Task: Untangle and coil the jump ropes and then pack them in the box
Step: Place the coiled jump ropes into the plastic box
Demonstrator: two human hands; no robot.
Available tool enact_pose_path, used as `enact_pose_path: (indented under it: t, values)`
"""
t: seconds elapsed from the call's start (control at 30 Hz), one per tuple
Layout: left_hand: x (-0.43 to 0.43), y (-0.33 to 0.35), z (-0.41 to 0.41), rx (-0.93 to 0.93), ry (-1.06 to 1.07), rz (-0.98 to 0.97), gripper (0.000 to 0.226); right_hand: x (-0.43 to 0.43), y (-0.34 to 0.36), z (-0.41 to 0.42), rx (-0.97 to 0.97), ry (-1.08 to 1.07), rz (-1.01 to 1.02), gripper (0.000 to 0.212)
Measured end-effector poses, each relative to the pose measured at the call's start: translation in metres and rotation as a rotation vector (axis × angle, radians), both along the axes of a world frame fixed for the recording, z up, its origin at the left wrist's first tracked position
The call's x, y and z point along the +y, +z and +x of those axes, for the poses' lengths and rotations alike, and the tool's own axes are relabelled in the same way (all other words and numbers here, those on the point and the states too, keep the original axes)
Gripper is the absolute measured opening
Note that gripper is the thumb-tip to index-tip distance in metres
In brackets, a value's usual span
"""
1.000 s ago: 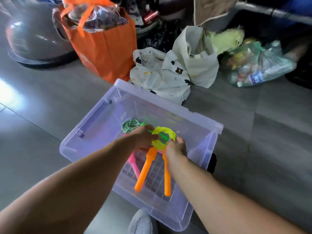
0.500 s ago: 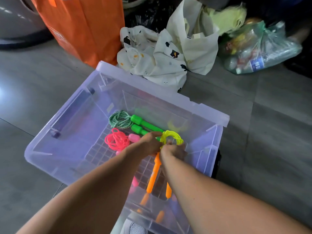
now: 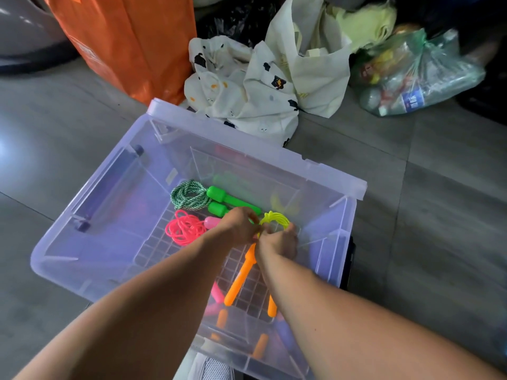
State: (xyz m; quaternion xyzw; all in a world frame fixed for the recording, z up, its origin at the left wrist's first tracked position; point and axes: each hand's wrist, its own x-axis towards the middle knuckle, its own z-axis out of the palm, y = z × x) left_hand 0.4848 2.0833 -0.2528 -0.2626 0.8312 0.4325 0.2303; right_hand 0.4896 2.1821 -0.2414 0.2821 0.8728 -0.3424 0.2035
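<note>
Head view: the clear box point(image 3: 118, 187) on the tiled floor point(image 3: 439, 215) holds a coiled green rope point(image 3: 188, 198) and, just beside it, a coiled pink rope point(image 3: 185, 231). Both hands are inside too: the left hand point(image 3: 241, 226) and right hand point(image 3: 279, 242) each have a grip pinched on the yellow rope point(image 3: 274, 219) (its orange handles point(image 3: 240, 275) point back toward the near wall).

1. Orange bag point(image 3: 131, 45) stands far left on the grey tiled floor point(image 3: 439, 215).
2. Beside it, crumpled white patterned cloth point(image 3: 241, 97) against a cream tote bag point(image 3: 310, 72).
3. Far right, clear plastic bag point(image 3: 411, 75) stuffed with bottles.
4. Grey shoe point(image 3: 214, 370), bottom edge.
</note>
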Motion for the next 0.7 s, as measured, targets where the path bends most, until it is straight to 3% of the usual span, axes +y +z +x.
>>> enact_pose_path:
  t: [0.17,0.3,0.47,0.57,0.7]
  values:
    - [-0.028,0.027,0.003,0.096,0.059,-0.014,0.009,-0.003,0.029,0.006,0.090,0.061,-0.024,0.053]
    - [-0.030,0.087,0.016,0.285,0.013,-0.022,0.018,0.010,0.088,0.014,0.200,0.195,-0.279,0.063]
    - [0.003,0.177,0.028,0.488,-0.105,-0.016,0.010,0.089,0.183,0.029,0.376,0.348,-0.582,0.038]
    - [0.049,0.226,0.021,0.538,-0.190,-0.003,0.015,0.171,0.214,0.035,0.405,0.425,-0.513,0.036]
    - [0.151,0.264,-0.004,0.496,-0.364,0.059,0.026,0.314,0.222,0.037,0.351,0.453,-0.202,0.034]
